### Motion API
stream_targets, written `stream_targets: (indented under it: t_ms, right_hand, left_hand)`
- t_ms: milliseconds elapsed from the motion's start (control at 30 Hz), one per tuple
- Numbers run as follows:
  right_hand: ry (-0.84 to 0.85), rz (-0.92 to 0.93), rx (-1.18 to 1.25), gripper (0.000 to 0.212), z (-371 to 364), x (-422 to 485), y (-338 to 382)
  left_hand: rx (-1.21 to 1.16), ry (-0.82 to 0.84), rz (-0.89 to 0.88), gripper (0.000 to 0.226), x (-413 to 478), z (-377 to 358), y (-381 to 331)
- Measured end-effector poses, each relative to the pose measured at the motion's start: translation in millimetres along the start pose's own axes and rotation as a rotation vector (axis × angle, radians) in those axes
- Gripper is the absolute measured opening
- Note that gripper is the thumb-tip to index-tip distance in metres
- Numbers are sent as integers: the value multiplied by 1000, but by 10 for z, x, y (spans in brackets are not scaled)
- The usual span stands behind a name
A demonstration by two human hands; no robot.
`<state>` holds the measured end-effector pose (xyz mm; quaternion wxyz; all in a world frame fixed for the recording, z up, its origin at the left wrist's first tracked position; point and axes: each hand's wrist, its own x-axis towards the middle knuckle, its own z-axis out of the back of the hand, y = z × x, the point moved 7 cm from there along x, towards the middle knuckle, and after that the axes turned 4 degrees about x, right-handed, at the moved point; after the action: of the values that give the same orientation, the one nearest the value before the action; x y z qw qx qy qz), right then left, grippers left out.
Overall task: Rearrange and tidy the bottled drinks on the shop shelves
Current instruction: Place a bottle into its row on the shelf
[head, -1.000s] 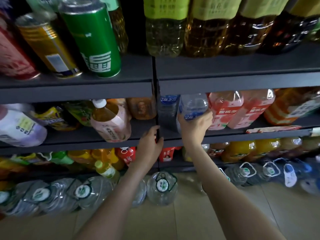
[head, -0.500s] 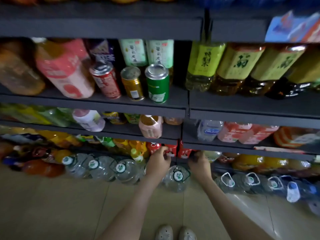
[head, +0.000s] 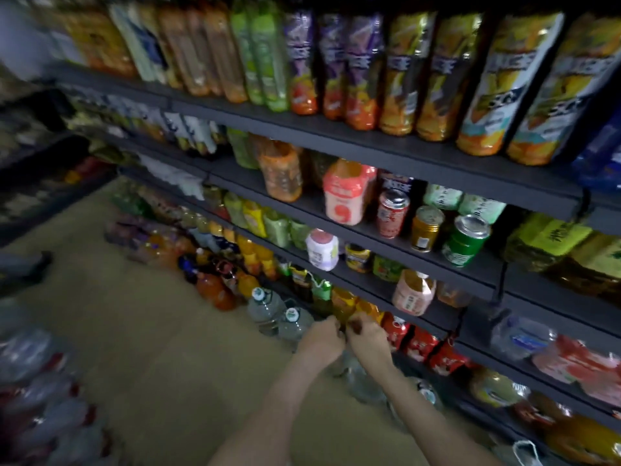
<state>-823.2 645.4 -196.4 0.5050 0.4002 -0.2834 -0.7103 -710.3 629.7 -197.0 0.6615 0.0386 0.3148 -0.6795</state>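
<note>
Amber-coloured bottles (head: 342,306) low on the shelves, just left of the red packs (head: 396,331), were now what both hands worked on. The right hand (head: 368,338) had let go of the clear water bottle (head: 521,338), which stayed on its shelf up and right of the packs. The left hand (head: 321,338) had dropped beside it; whether either gripped anything could not be told through blur. Tidying had likely moved down a row.

Two bare forearms run up from the lower edge, with no sleeve, watch or band on either as far as the frame shows. The left hand (head: 322,338) and right hand (head: 368,338) wear no gloves or rings that can be made out; motion blur softens the fingers (head: 356,322).
</note>
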Motion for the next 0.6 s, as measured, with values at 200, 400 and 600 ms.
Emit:
stream_targets:
  t_ms: [200,400,600]
  right_hand:
    - [224,178,-298,17,-959,137,918]
    - [218,236,-327,18,-1838,453,1777]
    - [168,167,-295,29,-2347,851,2168]
  left_hand:
    - [15,-29,22,27,125,666,1091]
    - [36,-12,53,30,376,1353,2242]
    - [90,8,89,30,657,1909,2907]
